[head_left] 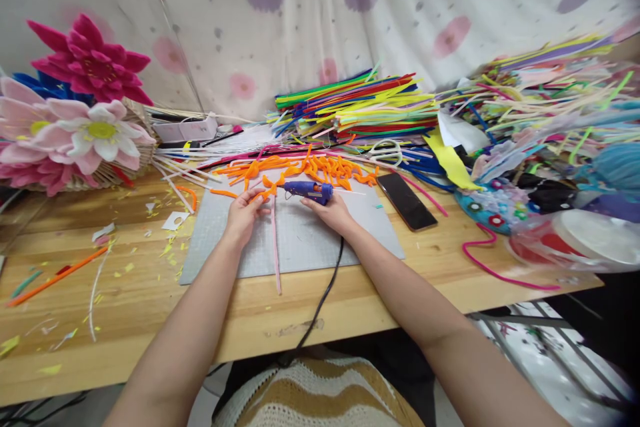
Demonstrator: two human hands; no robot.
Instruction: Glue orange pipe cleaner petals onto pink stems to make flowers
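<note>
Over the grey cutting mat, my left hand pinches an orange pipe cleaner piece with a pale pink stem hanging down toward the mat's front edge. My right hand is wrapped round a blue hot glue gun. Its nozzle points left and lies close to the orange piece; whether they touch I cannot tell. A black cord runs from the glue gun down past the table edge. Just behind both hands lies a heap of bent orange pipe cleaner pieces.
A phone lies right of the mat, with white-handled scissors behind it. Bundles of coloured pipe cleaners line the back. Fuzzy flowers stand at left. A plastic-wrapped tub sits at right. Yellow scraps litter the left side.
</note>
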